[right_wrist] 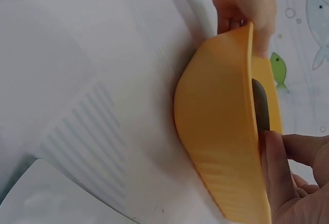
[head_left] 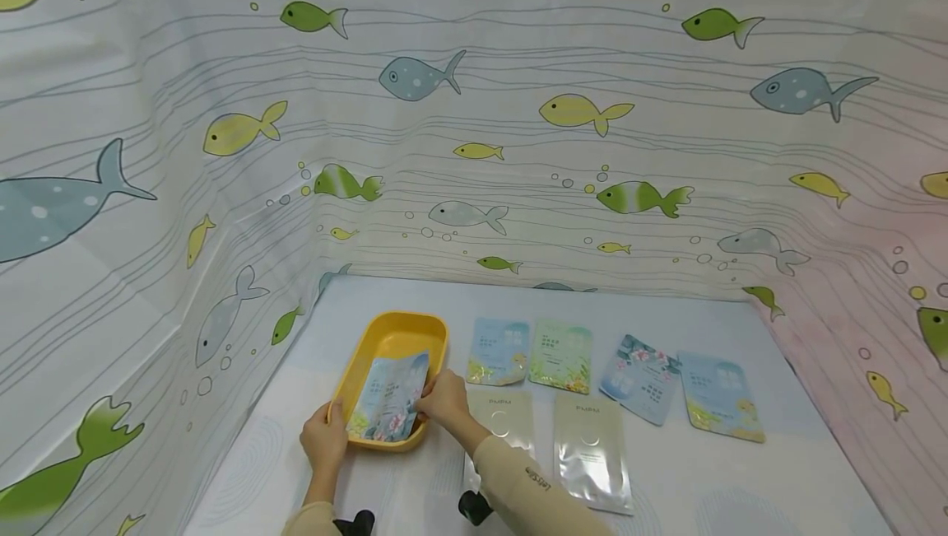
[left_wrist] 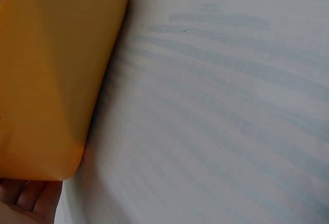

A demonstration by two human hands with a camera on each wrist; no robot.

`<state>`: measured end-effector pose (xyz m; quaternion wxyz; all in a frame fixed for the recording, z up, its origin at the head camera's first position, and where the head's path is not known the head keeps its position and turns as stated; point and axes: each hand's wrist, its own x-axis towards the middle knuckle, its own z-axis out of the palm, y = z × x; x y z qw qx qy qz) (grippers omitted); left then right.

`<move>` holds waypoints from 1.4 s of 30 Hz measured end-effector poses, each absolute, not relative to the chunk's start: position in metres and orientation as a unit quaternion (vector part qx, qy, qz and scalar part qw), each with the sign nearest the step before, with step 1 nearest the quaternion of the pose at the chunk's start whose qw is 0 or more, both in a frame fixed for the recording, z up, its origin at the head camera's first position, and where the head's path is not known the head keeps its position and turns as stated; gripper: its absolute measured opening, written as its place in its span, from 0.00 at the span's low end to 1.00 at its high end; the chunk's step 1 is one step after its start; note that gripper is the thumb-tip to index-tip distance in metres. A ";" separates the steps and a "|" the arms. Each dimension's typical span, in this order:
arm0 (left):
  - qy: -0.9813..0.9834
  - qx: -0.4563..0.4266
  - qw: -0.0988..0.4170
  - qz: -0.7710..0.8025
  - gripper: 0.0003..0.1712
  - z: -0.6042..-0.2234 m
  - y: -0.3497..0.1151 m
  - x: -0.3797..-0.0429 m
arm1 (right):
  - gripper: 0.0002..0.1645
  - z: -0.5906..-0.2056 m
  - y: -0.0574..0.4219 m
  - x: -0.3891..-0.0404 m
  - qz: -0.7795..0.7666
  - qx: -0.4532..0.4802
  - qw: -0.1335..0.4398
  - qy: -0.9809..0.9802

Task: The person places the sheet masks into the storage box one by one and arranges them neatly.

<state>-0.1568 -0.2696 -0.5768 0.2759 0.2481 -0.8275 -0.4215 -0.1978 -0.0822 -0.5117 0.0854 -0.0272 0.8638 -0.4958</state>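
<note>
A yellow plastic tray [head_left: 401,323] stands at the left of the table, its outer wall [left_wrist: 56,75] filling the left wrist view's upper left. My left hand [head_left: 326,440] grips its near left rim, thumb over the edge. Inside it lie sheet mask packets, a blue one [head_left: 370,392] and, overlapping it, a floral one [head_left: 400,408]. My right hand [head_left: 447,400] reaches over the tray's right rim and pinches the floral packet's right edge. In the right wrist view a dark packet edge [right_wrist: 260,105] shows beside the right fingers [right_wrist: 276,165]; the exact contact is partly hidden.
Right of the tray lie blue [head_left: 498,355] and green [head_left: 561,355] packets, then a floral [head_left: 643,379] and another blue packet [head_left: 722,396]. Two silvery packets [head_left: 591,454] lie nearer, one partly behind my right forearm. Fish-patterned curtains [head_left: 518,182] surround the table.
</note>
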 end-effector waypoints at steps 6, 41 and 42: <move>-0.825 0.253 0.273 -0.425 0.17 -0.578 -0.270 -0.157 | 0.12 -0.515 -0.083 -0.197 -0.483 -0.037 0.077 0.871; -0.823 0.256 0.281 -0.423 0.16 -0.580 -0.269 -0.159 | 0.06 -0.534 -0.070 -0.188 -0.632 -0.038 0.075 0.770; -0.823 0.255 0.285 -0.421 0.16 -0.581 -0.269 -0.159 | 0.05 -0.535 -0.069 -0.187 -0.639 -0.045 0.072 0.764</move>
